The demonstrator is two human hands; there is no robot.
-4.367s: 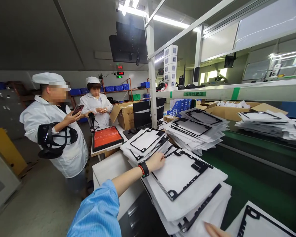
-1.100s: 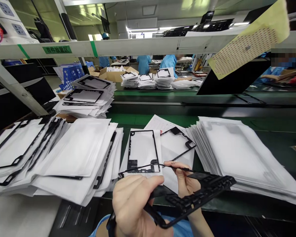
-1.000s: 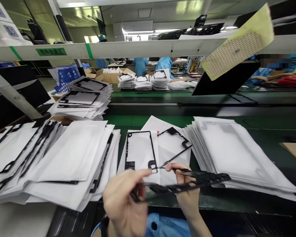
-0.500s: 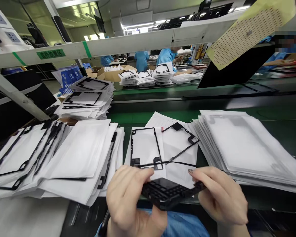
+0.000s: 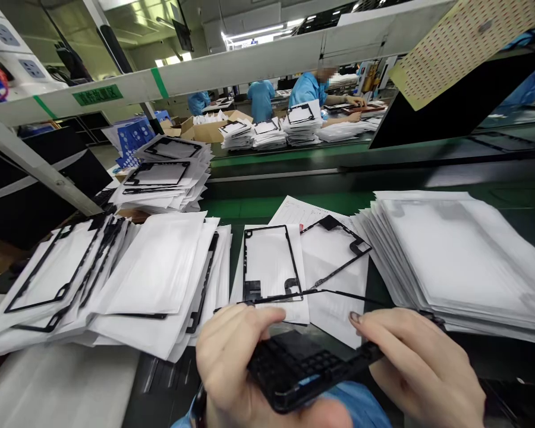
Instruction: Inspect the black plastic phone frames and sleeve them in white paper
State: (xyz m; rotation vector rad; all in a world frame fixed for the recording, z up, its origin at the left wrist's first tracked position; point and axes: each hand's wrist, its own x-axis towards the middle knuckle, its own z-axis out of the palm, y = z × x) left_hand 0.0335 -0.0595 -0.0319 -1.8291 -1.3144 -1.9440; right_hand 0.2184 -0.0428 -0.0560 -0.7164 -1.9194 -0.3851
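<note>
Both my hands grip a thin black rectangular frame [image 5: 310,380], held tilted close in front of me. Its near edge shows ribbed detail and a small bluish patch. My left hand [image 5: 236,356] is closed round the left end, thumb on top and a finger beneath. My right hand [image 5: 421,356] pinches the right end between thumb and fingers. Just beyond lies an upright black frame [image 5: 244,255] on white paper. Beside it, a second black frame [image 5: 343,266] lies turned at an angle on another white sheet.
A tall stack of white sleeves [image 5: 463,255] stands at the right. On the left are white sleeves [image 5: 156,261] and sleeves with black frames [image 5: 53,267]. A white rail [image 5: 232,62] crosses above the bench. People in blue work at the far side.
The held frame has come nearer and tilted, its near corner dropping lower. My right hand has shifted right and slightly down. The whole view has swung a little.
</note>
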